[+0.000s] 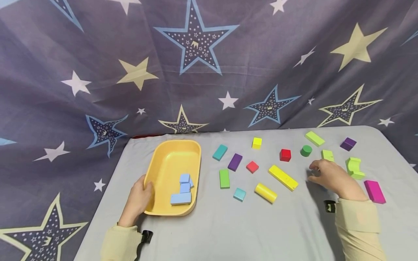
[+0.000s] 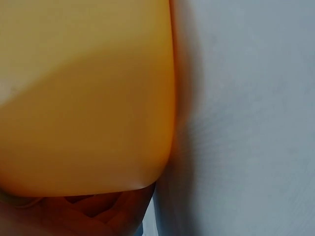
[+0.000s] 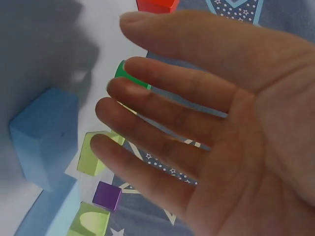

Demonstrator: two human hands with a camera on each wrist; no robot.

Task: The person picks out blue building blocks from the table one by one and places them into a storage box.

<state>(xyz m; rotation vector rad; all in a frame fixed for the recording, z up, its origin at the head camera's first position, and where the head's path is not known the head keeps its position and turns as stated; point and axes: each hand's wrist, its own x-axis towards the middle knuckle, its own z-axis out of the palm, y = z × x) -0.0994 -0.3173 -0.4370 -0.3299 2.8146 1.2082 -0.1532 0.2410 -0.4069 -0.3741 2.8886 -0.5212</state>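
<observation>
Right wrist view has the right hand (image 3: 241,142) nearest, its four fingers slightly fanned with gaps between them, thumb held well away, pinching nothing. Facing the fingertips, with a gap between, stands a blue block (image 3: 44,137), apparently the piece being reached for; a paler blue piece (image 3: 51,209) lies just beside it, on the little-finger side. A good pickup would probably set the thumb on one upright face and the fingers on the opposite one, so the paler piece is not dragged along.

Just beyond the fingertips in the head view are a green cylinder (image 1: 306,150) and a lime block (image 1: 327,155); reaching past the blue block risks nudging them. Left of the thumb lies a long yellow block (image 1: 283,178), then a yellow cylinder (image 1: 266,193) that could roll if brushed, so any carry leftward should stay high.

Farthest from those fingers, the left hand (image 1: 138,198) pinches the wall of a yellow tray (image 1: 163,163), thumb inside; a firm hold there should keep it steady. Well apart from the right fingers, light blue blocks (image 1: 180,198) sit inside the tray.
</observation>
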